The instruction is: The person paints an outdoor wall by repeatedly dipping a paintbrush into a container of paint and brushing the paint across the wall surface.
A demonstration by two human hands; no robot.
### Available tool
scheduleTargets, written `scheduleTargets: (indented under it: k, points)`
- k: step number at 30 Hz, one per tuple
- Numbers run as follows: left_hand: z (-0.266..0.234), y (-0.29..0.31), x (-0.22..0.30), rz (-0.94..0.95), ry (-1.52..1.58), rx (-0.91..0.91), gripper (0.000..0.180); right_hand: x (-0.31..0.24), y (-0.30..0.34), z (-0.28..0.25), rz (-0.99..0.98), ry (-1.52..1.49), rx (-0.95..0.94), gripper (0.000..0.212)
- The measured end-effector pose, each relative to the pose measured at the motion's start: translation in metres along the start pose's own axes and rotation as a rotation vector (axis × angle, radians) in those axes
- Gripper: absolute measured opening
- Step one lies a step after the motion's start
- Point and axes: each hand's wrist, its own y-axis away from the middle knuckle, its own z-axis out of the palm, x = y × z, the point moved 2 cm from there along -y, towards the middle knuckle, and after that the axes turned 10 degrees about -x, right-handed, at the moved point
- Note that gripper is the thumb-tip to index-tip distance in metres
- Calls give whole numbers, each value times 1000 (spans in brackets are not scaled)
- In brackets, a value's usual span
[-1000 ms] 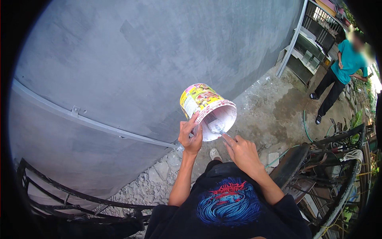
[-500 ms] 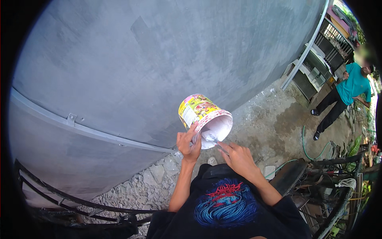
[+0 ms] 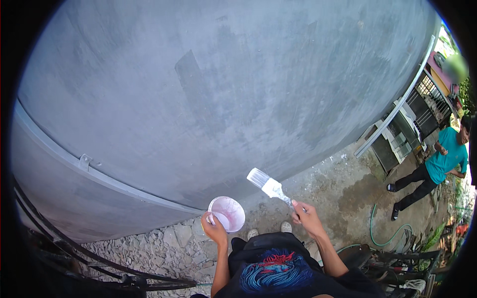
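Observation:
My left hand (image 3: 214, 229) grips the rim of a paint bucket (image 3: 229, 211), whose mouth faces up toward me with white paint smeared on its inner wall. My right hand (image 3: 307, 217) is closed round the handle of a paintbrush (image 3: 271, 186). White paint coats the brush's bristles and ferrule, and the bristles point up and left toward the grey wall (image 3: 164, 114). Between brush and wall contact cannot be made out; the brush is apart from the bucket. Darker patches and streaks show on the wall.
A ledge (image 3: 114, 181) runs along the wall at left, above broken stones (image 3: 154, 253). Black curved metal bars (image 3: 99, 265) lie at lower left. On the right, a person in a teal shirt (image 3: 445, 154) stands near a green hose (image 3: 373, 231). A pale pole (image 3: 397, 107) leans behind.
The brush has come out of the bucket and is now raised to its right. The bucket has moved down and left, its mouth turned more upward. The view has shifted slightly.

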Motion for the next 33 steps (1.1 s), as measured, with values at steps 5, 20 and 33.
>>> scheduleTargets:
  k: [5, 20, 33]
  points:
    - [5, 19, -41, -153, 34, 113, 29, -70, -44, -26, -218, -193, -33, 33]
    - [-29, 148, -81, -524, 342, 572, 47, -58, -166, -36, -548, 230, 101, 40]
    - [-68, 230, -185, -963, 417, 700, 51, -7, -180, -30, -112, -66, 99, 43]
